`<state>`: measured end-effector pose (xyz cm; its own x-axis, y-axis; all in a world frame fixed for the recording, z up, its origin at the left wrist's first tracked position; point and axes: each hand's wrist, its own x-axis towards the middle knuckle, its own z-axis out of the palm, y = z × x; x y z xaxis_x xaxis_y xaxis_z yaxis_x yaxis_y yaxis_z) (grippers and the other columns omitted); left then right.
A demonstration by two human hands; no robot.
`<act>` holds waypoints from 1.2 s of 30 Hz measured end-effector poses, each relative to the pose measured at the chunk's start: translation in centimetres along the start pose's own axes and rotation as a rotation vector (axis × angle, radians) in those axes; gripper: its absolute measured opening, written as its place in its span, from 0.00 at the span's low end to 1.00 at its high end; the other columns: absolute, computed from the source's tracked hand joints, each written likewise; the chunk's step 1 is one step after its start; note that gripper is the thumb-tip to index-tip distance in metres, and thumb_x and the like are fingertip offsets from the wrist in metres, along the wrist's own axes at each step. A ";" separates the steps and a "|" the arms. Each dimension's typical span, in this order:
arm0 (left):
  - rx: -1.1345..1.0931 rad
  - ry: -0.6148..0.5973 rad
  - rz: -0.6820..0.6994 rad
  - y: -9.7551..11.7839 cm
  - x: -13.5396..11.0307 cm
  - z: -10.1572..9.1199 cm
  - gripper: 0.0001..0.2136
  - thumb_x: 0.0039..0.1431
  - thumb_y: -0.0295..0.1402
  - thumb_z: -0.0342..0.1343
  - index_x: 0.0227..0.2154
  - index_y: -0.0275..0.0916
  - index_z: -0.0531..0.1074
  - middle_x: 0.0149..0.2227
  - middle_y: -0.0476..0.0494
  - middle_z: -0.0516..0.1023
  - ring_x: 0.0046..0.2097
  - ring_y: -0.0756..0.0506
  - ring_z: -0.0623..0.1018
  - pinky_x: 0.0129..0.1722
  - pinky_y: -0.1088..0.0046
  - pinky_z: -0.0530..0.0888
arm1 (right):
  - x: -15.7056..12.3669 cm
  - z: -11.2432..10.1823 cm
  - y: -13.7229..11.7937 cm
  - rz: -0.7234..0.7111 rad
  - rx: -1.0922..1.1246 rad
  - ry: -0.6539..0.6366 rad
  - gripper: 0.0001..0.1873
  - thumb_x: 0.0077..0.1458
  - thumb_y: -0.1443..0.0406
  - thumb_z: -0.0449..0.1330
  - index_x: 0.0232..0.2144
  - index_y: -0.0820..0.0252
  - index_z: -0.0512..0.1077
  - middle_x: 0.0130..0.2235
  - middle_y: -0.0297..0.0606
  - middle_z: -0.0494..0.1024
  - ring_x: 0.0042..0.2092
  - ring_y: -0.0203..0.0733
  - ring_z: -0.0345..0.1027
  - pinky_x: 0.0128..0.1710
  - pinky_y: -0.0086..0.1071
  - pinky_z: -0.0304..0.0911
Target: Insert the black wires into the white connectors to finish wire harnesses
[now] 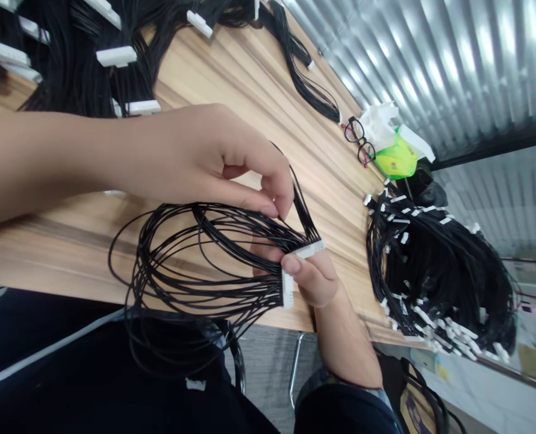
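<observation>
A wire harness of thin black wires [205,241] with white connectors hangs in loops above the table's front edge and my lap. My right hand [311,277] is closed on it near the connectors, thumb across the wires and fingers partly hidden behind them. One white connector [288,289] sits just below that thumb, and a second white connector [311,248] lies slanted above it. Over the wires, my left hand [250,163] pinches a thin black wire between thumb and forefinger, close to the second connector. A few wires bow up behind the left fingertips.
Many black harnesses with white connectors [117,56] cover the table's far left. Another large heap of harnesses [448,259] lies at the right. Glasses [361,141] and a yellow-green bag [397,158] rest near the wooden table's [232,72] right edge, beside corrugated metal sheeting [421,54].
</observation>
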<state>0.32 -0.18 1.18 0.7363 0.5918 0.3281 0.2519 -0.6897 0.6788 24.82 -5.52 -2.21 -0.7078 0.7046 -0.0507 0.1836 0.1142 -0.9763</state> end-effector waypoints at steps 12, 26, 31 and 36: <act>-0.129 -0.006 0.057 -1.2 0.2 0.6 0.17 0.76 0.45 0.51 0.49 0.44 0.82 0.43 0.50 0.83 0.35 0.55 0.74 0.31 0.76 0.63 | -0.1 1.1 0.1 -0.056 0.036 0.142 0.23 0.66 0.42 0.53 0.34 0.52 0.72 0.29 0.34 0.70 0.36 0.45 0.71 0.42 0.48 0.80; 0.450 0.302 0.150 0.5 -0.3 0.9 0.16 0.73 0.40 0.49 0.39 0.46 0.82 0.32 0.58 0.80 0.34 0.55 0.76 0.33 0.75 0.58 | 0.5 -0.6 2.4 -0.257 -0.150 0.535 0.19 0.69 0.49 0.52 0.32 0.50 0.74 0.30 0.36 0.72 0.34 0.46 0.68 0.38 0.43 0.71; 0.620 0.288 0.235 0.1 -0.4 1.6 0.19 0.76 0.41 0.45 0.40 0.50 0.83 0.29 0.58 0.80 0.26 0.55 0.72 0.27 0.77 0.54 | 0.5 -0.5 2.6 -0.274 -0.193 0.523 0.21 0.70 0.49 0.50 0.31 0.50 0.72 0.29 0.34 0.71 0.31 0.44 0.68 0.34 0.42 0.69; 0.569 0.204 0.132 0.8 0.0 1.4 0.30 0.78 0.39 0.32 0.38 0.50 0.84 0.30 0.55 0.80 0.28 0.54 0.76 0.32 0.72 0.65 | 0.7 -0.1 2.3 -0.287 -0.136 0.549 0.19 0.71 0.51 0.51 0.30 0.50 0.71 0.27 0.32 0.69 0.29 0.43 0.66 0.34 0.40 0.69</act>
<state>1.35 -1.29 0.77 0.6634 0.5152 0.5427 0.5036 -0.8438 0.1854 24.83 -4.69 -4.46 -0.2956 0.8851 0.3595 0.1488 0.4144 -0.8978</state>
